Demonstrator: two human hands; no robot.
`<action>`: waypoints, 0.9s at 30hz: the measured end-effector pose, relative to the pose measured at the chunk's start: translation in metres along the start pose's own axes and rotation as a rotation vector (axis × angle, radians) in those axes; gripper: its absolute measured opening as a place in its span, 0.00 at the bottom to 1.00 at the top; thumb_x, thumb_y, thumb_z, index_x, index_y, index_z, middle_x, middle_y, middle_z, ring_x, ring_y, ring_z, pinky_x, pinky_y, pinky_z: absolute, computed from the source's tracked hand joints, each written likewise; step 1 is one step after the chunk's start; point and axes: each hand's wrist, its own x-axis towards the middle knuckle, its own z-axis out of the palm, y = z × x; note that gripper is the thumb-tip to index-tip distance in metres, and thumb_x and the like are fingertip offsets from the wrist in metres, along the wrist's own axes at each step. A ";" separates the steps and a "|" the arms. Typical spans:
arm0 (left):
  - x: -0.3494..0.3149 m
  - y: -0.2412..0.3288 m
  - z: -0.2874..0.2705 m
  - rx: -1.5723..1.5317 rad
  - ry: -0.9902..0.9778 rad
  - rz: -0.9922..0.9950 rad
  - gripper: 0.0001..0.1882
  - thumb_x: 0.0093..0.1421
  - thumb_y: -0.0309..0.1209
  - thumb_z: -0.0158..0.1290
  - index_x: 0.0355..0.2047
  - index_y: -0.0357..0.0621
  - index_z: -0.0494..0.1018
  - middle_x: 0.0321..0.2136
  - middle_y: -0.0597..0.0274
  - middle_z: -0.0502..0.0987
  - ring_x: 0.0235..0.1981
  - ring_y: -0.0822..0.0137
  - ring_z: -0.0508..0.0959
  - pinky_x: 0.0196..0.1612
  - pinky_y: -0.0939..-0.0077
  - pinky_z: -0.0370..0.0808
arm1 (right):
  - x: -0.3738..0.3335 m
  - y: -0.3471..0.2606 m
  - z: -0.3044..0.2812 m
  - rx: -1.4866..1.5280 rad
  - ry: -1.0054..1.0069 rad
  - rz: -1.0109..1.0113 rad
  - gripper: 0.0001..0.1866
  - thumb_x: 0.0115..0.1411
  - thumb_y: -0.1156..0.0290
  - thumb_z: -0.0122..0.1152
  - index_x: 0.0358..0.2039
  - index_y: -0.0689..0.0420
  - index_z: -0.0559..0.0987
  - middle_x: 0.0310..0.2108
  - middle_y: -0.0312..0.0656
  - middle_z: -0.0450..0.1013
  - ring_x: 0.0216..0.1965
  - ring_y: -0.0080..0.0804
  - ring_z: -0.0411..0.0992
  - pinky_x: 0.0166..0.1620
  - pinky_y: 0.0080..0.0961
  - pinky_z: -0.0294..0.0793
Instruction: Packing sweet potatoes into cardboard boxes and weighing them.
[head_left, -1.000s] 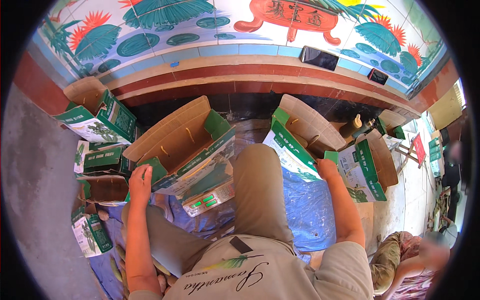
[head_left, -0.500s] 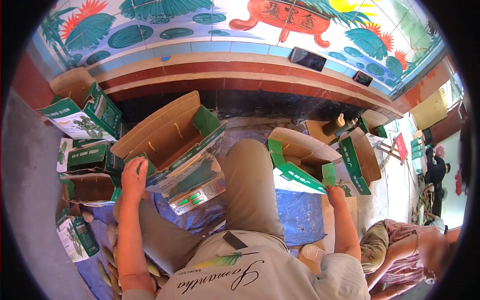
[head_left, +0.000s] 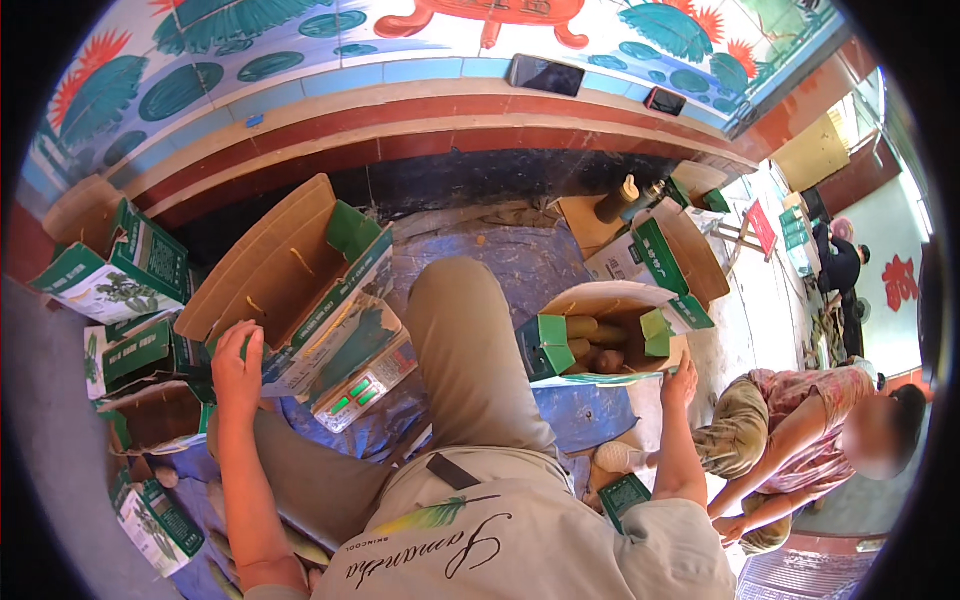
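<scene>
A large open cardboard box (head_left: pixel 265 270), brown inside with green-and-white printed sides, rests tilted on a digital scale (head_left: pixel 368 385) with lit green displays. My left hand (head_left: pixel 237 362) is closed over the box's left end. At my right, a second open green-and-white box (head_left: pixel 548 347) holds several long, pale brown-green vegetables (head_left: pixel 597 332); their exact kind is unclear. My right hand (head_left: pixel 680 382) grips this box's near right corner, fingertips partly hidden. My knee (head_left: pixel 465 300) is between the two boxes.
More open green cartons (head_left: pixel 150 415) stand at the left. Behind the right-hand box is another open carton (head_left: pixel 665 265), beside bottles (head_left: pixel 615 200). Blue sheeting (head_left: pixel 585 415) covers part of the floor. At the right, another person (head_left: pixel 810 430) bends forward. Phones (head_left: pixel 546 75) lie on the ledge.
My view has swung right. The right-hand box has shifted rightward and turned with my right hand, so its vegetables now show. My left hand stays at the left box. The other person shows more fully.
</scene>
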 end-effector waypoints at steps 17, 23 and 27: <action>-0.002 0.001 -0.001 0.039 0.125 0.026 0.11 0.60 0.32 0.49 0.35 0.35 0.75 0.39 0.51 0.77 0.44 0.56 0.75 0.50 0.69 0.68 | 0.054 -0.192 -0.048 0.446 0.275 -0.868 0.24 0.46 0.75 0.59 0.47 0.57 0.69 0.51 0.49 0.64 0.52 0.47 0.63 0.56 0.42 0.61; -0.003 0.001 -0.001 0.045 0.161 0.041 0.10 0.60 0.30 0.49 0.34 0.34 0.75 0.37 0.51 0.77 0.43 0.56 0.75 0.49 0.69 0.69 | 0.019 -0.287 -0.021 0.208 -0.120 -1.168 0.13 0.48 0.70 0.57 0.37 0.53 0.76 0.40 0.45 0.72 0.45 0.42 0.69 0.56 0.45 0.59; -0.002 0.003 0.000 0.030 0.172 0.027 0.10 0.60 0.29 0.48 0.33 0.34 0.74 0.37 0.51 0.77 0.43 0.56 0.75 0.49 0.69 0.69 | 0.006 -0.321 0.037 -0.348 -0.522 -1.160 0.17 0.54 0.63 0.55 0.44 0.51 0.77 0.48 0.44 0.71 0.53 0.43 0.65 0.58 0.58 0.51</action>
